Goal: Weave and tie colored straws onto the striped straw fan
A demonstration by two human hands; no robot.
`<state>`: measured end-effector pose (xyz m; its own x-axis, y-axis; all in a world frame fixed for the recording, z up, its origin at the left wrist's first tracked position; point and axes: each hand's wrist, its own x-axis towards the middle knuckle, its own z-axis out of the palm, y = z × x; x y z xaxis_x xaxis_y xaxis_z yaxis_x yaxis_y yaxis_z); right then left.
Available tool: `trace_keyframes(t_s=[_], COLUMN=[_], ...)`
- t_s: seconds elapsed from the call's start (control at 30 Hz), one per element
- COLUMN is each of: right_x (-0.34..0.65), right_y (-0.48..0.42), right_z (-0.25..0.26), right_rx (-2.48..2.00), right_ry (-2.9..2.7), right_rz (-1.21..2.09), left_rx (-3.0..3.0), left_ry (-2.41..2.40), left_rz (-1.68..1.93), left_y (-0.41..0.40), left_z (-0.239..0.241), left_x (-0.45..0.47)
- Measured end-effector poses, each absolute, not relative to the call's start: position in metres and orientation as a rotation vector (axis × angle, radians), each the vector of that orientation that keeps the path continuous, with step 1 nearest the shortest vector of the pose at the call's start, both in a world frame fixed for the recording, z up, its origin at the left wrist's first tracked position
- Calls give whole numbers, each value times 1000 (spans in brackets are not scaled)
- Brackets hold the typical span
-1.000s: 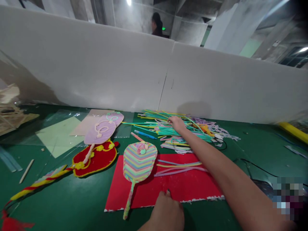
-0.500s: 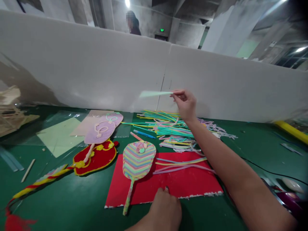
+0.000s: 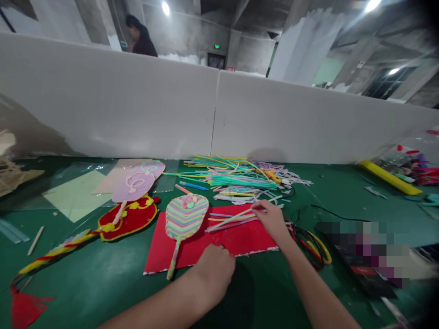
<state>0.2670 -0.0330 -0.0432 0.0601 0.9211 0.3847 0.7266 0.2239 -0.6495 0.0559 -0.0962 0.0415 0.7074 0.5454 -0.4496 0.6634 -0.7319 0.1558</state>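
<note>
My right hand (image 3: 270,221) pinches a pale green pipe cleaner (image 3: 229,219) between thumb and fingertips, low over the red board (image 3: 247,242). Beneath it, several pink, purple and blue pipe cleaners (image 3: 217,215) lie across the board. My left hand (image 3: 216,267) is curled closed at the board's front edge; what its fingers hold, if anything, is hidden. To its left, a striped pastel pipe-cleaner fan (image 3: 187,217) lies flat, its handle (image 3: 173,260) reaching past the board's front edge.
Behind the board lies a heap of loose pipe cleaners (image 3: 236,173). At left are a red fan (image 3: 132,219) with yellow trim, purple fans (image 3: 139,183) and green paper (image 3: 77,196). Cables (image 3: 315,249) lie at right. A white partition (image 3: 154,109) stands behind; a person is beyond it.
My right hand has come down from in front of the partition to the board, bringing the pale green pipe cleaner over the others. My left hand remains closed near the board's front edge. The view has shifted.
</note>
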Motion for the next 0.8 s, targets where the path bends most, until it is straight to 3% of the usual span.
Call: trace_keyframes(t_s=[0.27,0.47,0.8], right_x=[258,262,266], right_y=[-43,-41,-36], right_z=[-65,-65,-73], right_rx=[-1560,-1584,-1537], right_ry=[-1621,-1521,-1503], right_rz=[300,186,45], left_rx=[2685,2844,2569], left_ry=[1073,1531,1618], left_rz=[-419,187,471], left_y=[-94,-67,-75], left_z=[37,14,-33], left_x=[56,62,59])
